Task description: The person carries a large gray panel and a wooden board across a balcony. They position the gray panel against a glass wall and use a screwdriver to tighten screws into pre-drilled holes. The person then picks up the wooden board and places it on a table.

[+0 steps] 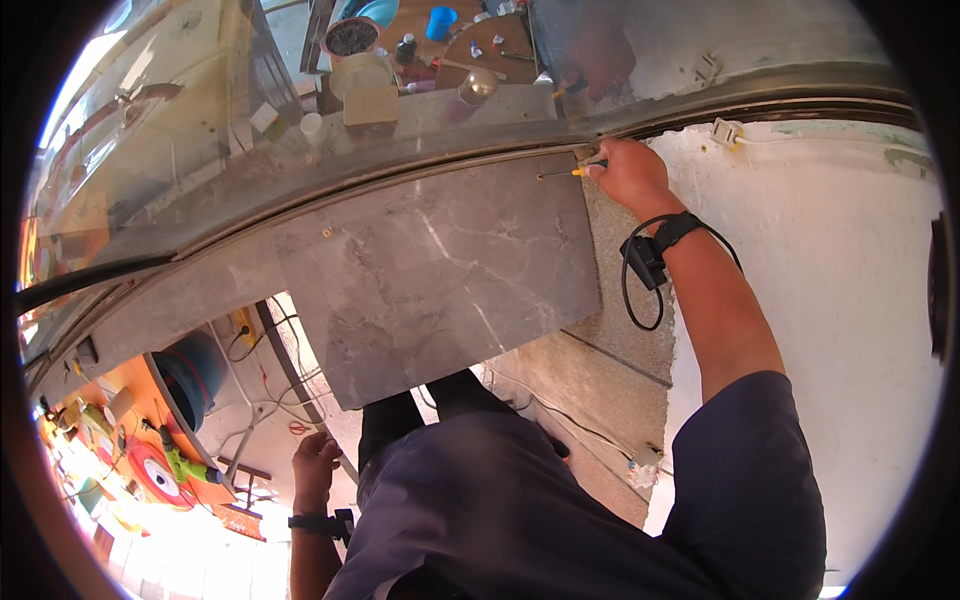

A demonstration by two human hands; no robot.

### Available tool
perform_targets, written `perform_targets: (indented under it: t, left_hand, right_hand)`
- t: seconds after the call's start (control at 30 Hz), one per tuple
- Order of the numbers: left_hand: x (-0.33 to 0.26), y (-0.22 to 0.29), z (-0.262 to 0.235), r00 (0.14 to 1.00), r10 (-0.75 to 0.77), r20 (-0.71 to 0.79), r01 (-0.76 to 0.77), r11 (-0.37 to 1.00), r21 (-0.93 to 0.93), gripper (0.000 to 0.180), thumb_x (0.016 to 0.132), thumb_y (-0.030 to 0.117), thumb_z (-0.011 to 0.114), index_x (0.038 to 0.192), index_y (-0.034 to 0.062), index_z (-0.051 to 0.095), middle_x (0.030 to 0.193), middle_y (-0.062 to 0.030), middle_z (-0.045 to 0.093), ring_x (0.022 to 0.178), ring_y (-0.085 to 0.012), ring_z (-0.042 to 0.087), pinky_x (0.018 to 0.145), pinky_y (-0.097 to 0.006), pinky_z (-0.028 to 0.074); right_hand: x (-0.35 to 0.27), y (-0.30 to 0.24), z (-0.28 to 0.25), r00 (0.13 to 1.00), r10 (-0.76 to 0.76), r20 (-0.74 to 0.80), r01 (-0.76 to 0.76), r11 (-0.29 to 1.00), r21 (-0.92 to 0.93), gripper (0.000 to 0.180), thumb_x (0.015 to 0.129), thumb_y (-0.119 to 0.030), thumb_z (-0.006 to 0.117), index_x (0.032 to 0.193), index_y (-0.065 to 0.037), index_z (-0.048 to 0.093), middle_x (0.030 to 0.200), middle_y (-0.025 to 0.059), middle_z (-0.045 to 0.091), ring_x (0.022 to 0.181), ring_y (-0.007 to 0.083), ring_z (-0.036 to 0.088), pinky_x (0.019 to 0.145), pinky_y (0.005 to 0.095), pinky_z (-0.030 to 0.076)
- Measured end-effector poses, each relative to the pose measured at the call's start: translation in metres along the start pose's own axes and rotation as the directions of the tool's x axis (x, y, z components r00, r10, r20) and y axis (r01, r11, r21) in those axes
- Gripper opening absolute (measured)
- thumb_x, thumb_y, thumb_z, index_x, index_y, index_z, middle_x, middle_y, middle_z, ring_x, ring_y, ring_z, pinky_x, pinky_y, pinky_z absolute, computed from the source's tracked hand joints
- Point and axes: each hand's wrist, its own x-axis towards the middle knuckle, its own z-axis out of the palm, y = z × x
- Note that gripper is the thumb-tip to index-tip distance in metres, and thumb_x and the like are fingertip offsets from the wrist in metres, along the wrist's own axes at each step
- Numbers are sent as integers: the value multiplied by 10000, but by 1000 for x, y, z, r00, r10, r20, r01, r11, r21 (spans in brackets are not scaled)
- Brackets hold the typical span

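My right hand (632, 172) is closed around the handle of a screwdriver (583, 171) with yellow and black on it. Its thin shaft points left, and the tip is at or very near a small brass-coloured screw (541, 177) in the upper right corner of a grey marble-patterned panel (450, 270). Another small brass-coloured spot, like a screw (326, 232), shows near the panel's upper left corner. Down by my side, away from the panel, my left hand (315, 466) hangs with curled fingers; whatever it may hold is hidden.
A window frame (400, 165) runs along the panel's far edge. Through the glass show a blue cup (440, 22) and a round pot (352, 37). At the lower left, an orange table (150, 400) carries a green power tool (185, 462). Cables (265, 405) trail over the floor.
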Motion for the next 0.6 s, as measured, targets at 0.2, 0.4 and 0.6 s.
perform_targets:
  t: [0.2, 0.4, 0.6]
  left_hand:
    - [-13, 11, 0, 999, 42, -17, -42, 998, 36, 331, 880, 89, 619, 1173, -55, 569, 966, -108, 670, 800, -167, 678, 627, -262, 523]
    - [-24, 16, -27, 989, 124, -80, -118, 990, 80, 307, 881, 102, 631, 1153, -33, 582, 970, -108, 676, 805, -179, 687, 620, -266, 531]
    - [-25, 28, -24, 976, 205, -72, -200, 977, 71, 325, 908, 180, 636, 1143, -38, 584, 981, -109, 680, 825, -183, 677, 675, -289, 542]
  right_hand:
    - [-10, 7, 7, 996, -15, -85, 20, 998, 58, 329, 780, -341, 741, 939, -69, 648, 942, 134, 667, 885, 325, 647, 732, 433, 509]
    - [-14, 42, -32, 977, -82, -196, 117, 977, 176, 345, 751, -336, 756, 894, -42, 647, 895, 158, 657, 865, 340, 636, 722, 437, 492]
    - [-57, -4, 2, 987, -156, 28, 92, 709, 700, 287, 807, -298, 764, 895, -49, 650, 713, -11, 579, 558, 88, 525, 493, 269, 427]
